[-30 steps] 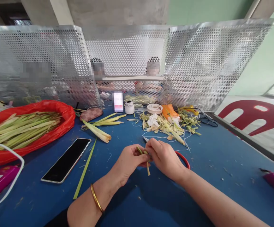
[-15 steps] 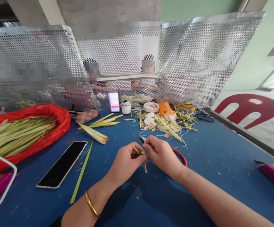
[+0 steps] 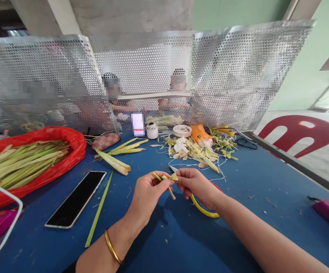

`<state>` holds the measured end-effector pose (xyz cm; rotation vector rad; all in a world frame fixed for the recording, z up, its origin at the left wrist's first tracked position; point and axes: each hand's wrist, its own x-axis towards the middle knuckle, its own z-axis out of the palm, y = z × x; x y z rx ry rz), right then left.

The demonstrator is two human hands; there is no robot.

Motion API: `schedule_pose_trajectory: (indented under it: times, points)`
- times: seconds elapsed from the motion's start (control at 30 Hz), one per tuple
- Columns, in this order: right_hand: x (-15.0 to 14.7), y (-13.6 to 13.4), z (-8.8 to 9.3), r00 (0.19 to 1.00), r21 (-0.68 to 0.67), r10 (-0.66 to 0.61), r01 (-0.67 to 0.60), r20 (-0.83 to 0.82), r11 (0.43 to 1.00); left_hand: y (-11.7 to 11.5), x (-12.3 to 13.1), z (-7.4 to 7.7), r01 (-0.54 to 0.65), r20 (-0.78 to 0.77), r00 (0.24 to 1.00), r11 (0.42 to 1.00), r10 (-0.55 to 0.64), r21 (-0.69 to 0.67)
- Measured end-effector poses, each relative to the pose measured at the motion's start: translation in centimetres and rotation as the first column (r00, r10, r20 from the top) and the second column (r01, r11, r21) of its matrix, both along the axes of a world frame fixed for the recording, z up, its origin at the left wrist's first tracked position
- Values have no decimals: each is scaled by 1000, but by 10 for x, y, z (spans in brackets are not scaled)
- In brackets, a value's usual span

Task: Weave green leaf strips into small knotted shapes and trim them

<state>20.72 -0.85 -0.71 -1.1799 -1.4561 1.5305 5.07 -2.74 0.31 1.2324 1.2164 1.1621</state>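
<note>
My left hand (image 3: 148, 194), with a gold bangle on its wrist, pinches a small folded piece of green leaf strip (image 3: 164, 177). A thin end of the strip sticks out below the thumb. The fingers of my right hand (image 3: 199, 186) are closed on the pale end of the same strip, so the two hands almost meet above the blue table. Beneath my right hand is a pair of scissors (image 3: 203, 211) with red and yellow handles; the pointed blade tip shows beyond the fingers, and the middle is hidden.
A long leaf strip (image 3: 100, 208) lies beside a black-screened phone (image 3: 76, 199). At the left, a red bag (image 3: 79, 146) holds many leaf strips. Leaf scraps (image 3: 194, 149), a tape roll (image 3: 182, 131) and a white container (image 3: 152, 131) lie before a perforated metal screen (image 3: 150, 57); people sit behind it.
My right hand has turned and drawn slightly right, showing the strip's pale end and the yellow scissor handle. My left hand has shifted a little left, still pinching the strip.
</note>
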Motion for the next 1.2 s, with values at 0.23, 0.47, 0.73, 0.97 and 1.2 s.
schedule_pose_trajectory:
  times: [0.23,0.47,0.73,0.97,1.2]
  points:
    - [-6,-18,-6,808,748,-294,-248,510,616,8,-3,-11,-125,190,969,977,158,-173]
    - [-4,-13,-9,751,874,-454,-361,479,325,5,-2,-12,22,134,991,970,11,-241]
    - [-4,-9,-17,716,844,-469,-338,517,415,0,-3,-4,225,197,965,928,-171,-297]
    - [-3,-12,-5,782,778,-372,-216,500,590,-1,-3,-1,267,178,957,932,-228,-246]
    - [-5,-12,2,873,630,-273,-49,404,775,0,-3,-4,209,-105,971,977,-213,-51]
